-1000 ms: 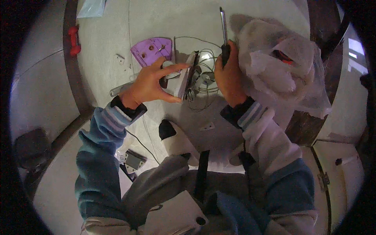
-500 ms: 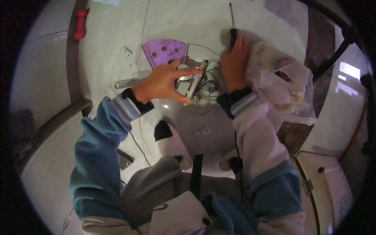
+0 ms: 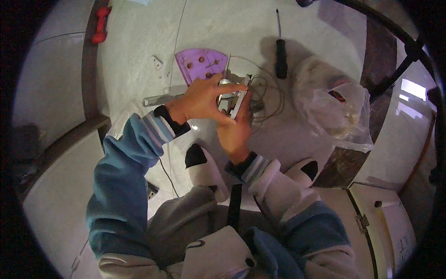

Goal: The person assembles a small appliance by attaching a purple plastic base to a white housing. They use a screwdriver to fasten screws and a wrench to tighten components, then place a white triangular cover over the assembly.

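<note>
With thumb and fingers, my left hand [image 3: 197, 100] grips the two ends of a thin white rectangular panel [image 3: 240, 103] stood on edge. My right hand [image 3: 233, 136] is pressed against that panel's right side from below; its fingers are partly hidden. Thin grey wires [image 3: 277, 90] loop out to the right behind the hand. A shiny silvery part shows on the panel's left side, between my left thumb and fingers. The black-handled screwdriver [image 3: 281, 59] lies on the floor beyond my right hand, tip pointing away, with no hand on it.
A purple fan-shaped piece with holes [image 3: 199, 63] lies past my left hand, near a grey bar [image 3: 155, 100] and a small white plate [image 3: 157, 63]. To the right sits a clear plastic bag [image 3: 346, 114]. A red dumbbell [image 3: 101, 25] is far left. Black tubing [image 3: 395, 28] crosses the upper right.
My right hand has let go of the screwdriver, leaving it on the floor, and has moved left and nearer to the white panel. My left hand stays on the panel.
</note>
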Tool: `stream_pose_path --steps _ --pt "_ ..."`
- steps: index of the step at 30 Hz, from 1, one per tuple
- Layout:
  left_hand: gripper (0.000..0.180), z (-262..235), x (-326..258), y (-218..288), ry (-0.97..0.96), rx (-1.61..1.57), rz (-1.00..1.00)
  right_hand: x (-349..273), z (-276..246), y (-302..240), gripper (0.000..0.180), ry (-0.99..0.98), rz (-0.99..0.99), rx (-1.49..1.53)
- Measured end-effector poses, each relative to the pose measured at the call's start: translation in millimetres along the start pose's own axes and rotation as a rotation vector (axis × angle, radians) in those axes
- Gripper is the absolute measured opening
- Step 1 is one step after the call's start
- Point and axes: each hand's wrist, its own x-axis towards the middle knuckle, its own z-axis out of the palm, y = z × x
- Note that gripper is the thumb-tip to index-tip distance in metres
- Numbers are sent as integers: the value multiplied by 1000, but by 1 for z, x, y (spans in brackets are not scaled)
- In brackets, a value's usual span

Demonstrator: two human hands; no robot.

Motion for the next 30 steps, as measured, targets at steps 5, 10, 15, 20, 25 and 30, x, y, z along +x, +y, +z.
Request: stream_pose_path --steps 5,10,15,20,25,30 --pt "84 -1 -1 1 -11 37 -21 -3 4 1 83 27 66 -38" --pt "84 -1 -5 -2 47 11 4 -6 8 5 82 97 -10 -92" --pt "76 -19 -17 -20 55 -199 -201 -5 6 6 79 75 33 -149" --pt "65 -39 -7 -43 295 -174 -142 -6 4 7 77 35 57 -28" --pt "66 -70 18 -62 143 292 -313 -5 4 11 79 10 27 -70" --pt "65 -88 77 -99 179 605 -92 -4 2 14 78 39 -7 -62"
